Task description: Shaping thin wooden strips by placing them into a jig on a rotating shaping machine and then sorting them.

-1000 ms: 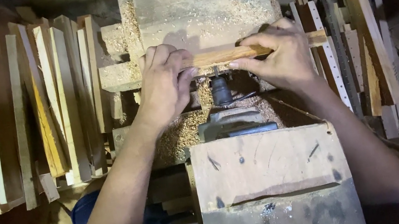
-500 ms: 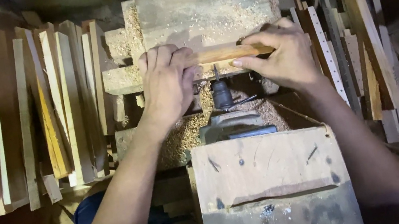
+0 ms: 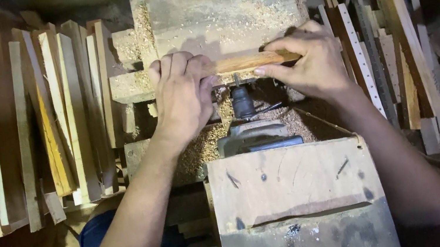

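— Fingers first: how do they sit on the wooden strip [image 3: 248, 61]?

— Left hand [image 3: 183, 97] lies over its left end, fingers together and curled down on it. Right hand [image 3: 311, 63] pinches the right end, thumb on the near edge, fingers over the far edge.

— And where is the strip?

— Lying crosswise on the sawdust-covered wooden block [image 3: 225, 12], just above the dark spindle [image 3: 242, 102], far side of the wooden box [image 3: 296, 188]. Upright wooden slats [image 3: 22, 115] stand left.
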